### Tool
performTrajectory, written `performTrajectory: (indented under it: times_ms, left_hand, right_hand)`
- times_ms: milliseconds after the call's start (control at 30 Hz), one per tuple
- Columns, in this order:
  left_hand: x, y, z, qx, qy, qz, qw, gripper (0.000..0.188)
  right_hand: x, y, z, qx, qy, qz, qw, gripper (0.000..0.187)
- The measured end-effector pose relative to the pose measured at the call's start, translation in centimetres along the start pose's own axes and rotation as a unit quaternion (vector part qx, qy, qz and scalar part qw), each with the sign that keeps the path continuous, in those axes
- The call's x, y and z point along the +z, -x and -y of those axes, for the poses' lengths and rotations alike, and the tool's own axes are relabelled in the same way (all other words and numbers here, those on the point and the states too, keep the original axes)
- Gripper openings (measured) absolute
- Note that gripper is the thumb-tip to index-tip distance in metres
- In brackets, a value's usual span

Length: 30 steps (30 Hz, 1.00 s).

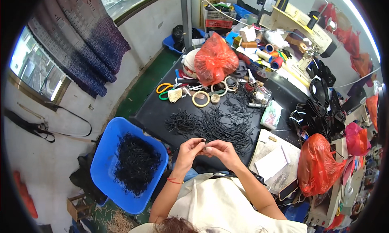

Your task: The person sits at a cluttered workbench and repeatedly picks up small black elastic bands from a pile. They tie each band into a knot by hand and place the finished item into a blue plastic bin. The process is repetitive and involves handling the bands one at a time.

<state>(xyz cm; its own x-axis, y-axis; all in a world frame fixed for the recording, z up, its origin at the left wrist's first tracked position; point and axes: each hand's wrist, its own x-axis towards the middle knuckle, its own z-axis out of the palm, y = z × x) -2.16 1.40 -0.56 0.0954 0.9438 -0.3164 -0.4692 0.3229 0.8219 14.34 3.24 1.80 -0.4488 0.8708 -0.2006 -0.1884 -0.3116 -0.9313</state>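
My left hand and my right hand meet at the near edge of the black table, fingertips pinched together. A small dark bit shows between the left fingertips, too small to name; whatever the right fingers pinch is hidden. Just beyond my hands lies a spread of thin black cords, strands running toward the right. Left of it sits a smaller tangled heap of black cords. At my left stands a blue plastic tub with a large tangle of black cords inside.
Tape rolls, orange-handled scissors and a red plastic bag crowd the table's far part. To the right are a white paper on a board, a phone and another red bag. A sewing machine stands far right.
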Motion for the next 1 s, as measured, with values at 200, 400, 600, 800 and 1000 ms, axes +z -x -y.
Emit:
performTrajectory:
  times_ms: [200,400,600,800,1000]
  left_hand:
    - [1.1,0.2,2.0,0.078,-0.017,-0.071,0.994,0.017]
    - [1.7,0.4,1.5,0.118,-0.157,-0.077,0.977,0.013]
    - [1.0,0.9,-0.7,0.091,-0.324,-0.011,0.942,0.014]
    - [0.8,1.3,-1.8,0.042,-0.389,0.068,0.918,0.016]
    - [1.2,1.4,-0.7,0.013,-0.284,0.062,0.957,0.016]
  right_hand:
    - [1.2,-0.6,-1.6,-0.028,0.094,-0.148,0.984,0.016]
    - [1.6,-0.7,-1.3,-0.018,0.210,-0.189,0.959,0.023]
    - [0.3,-0.9,-1.0,-0.097,0.278,-0.155,0.943,0.021]
    - [-0.4,-1.0,-1.8,0.035,0.065,-0.127,0.989,0.013]
    - [0.1,-1.2,-3.7,-0.008,0.073,-0.181,0.981,0.019]
